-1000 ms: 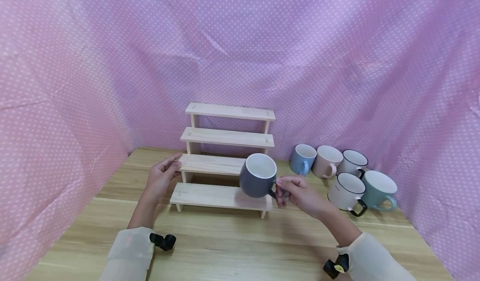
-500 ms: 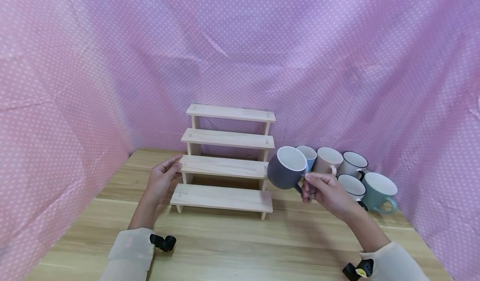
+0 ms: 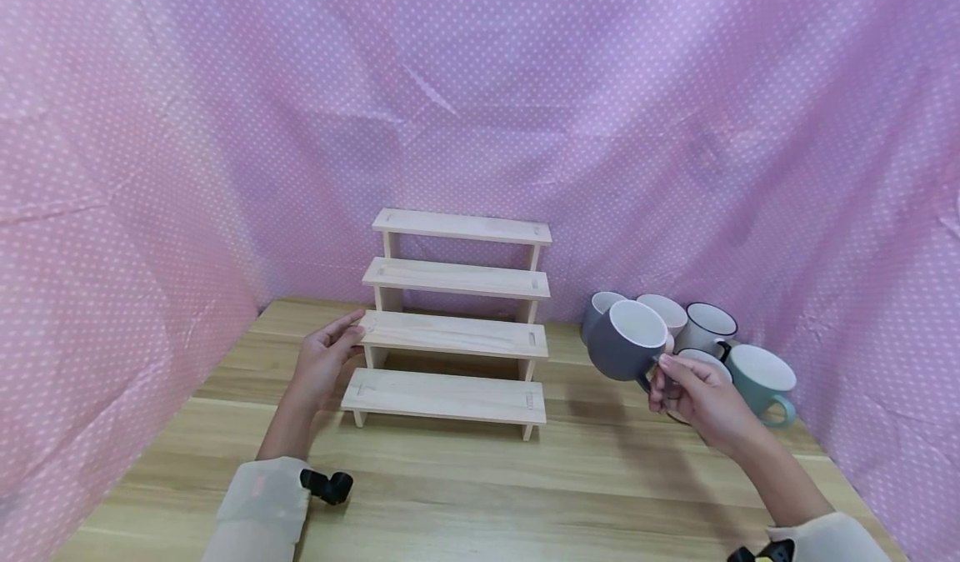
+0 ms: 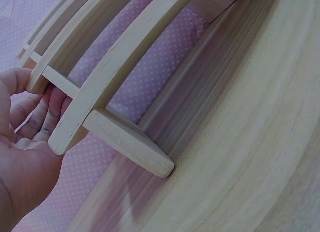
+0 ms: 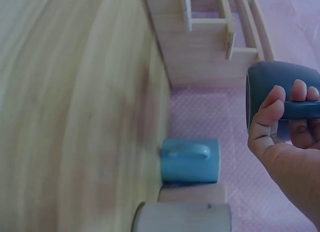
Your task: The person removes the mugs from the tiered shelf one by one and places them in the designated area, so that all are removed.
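By its handle my right hand (image 3: 705, 399) holds a dark grey mug (image 3: 617, 355) with a white inside, lifted in front of the other mugs. In the right wrist view thumb and fingers close round the mug's handle (image 5: 300, 110). A pale wooden four-step display stand (image 3: 453, 334) stands at the middle back of the table, its boards bare. My left hand (image 3: 322, 366) pinches the left end of its second board from the bottom. The left wrist view shows the thumb on top of that board (image 4: 37, 82) and the fingers beneath.
Behind the held mug a blue mug (image 3: 597, 316), a pink mug (image 3: 670, 313) and a black-rimmed white mug (image 3: 708, 328) stand on the wooden table (image 3: 450, 495). A second black-rimmed mug is mostly hidden, beside a green mug (image 3: 759, 374). Dotted pink cloth (image 3: 465, 128) hangs around.
The grey mug has moved right in my right hand, from in front of the stand to in front of the other mugs. My left hand has stayed at the stand.
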A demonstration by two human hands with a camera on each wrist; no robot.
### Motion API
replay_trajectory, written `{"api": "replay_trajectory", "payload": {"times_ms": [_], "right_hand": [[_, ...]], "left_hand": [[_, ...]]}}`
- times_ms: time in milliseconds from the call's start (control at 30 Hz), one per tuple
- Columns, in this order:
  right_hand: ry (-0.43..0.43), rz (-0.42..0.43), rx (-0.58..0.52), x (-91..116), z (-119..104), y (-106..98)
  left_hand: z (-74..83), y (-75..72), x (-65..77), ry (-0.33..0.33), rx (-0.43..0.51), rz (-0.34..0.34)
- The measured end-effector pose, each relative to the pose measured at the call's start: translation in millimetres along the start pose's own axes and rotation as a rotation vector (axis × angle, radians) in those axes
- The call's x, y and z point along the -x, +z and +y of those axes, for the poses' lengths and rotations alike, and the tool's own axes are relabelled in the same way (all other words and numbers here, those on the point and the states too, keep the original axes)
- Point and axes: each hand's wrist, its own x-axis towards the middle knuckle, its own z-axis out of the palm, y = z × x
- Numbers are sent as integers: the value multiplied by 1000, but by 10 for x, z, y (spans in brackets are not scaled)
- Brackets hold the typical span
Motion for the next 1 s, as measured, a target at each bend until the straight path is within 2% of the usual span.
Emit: {"api": "replay_trajectory", "payload": {"times_ms": [367,667,1000], "right_hand": [[75,106,98,120,220,-149],[133,152,56,153,323,-135],[209,206,90,162,448,-147]], "left_hand": [[-22,-21,-24,8,-11,-2],[-2,-7,-7,-2,-14,0],[-14,-6,-2,7,-13,-3]]}}
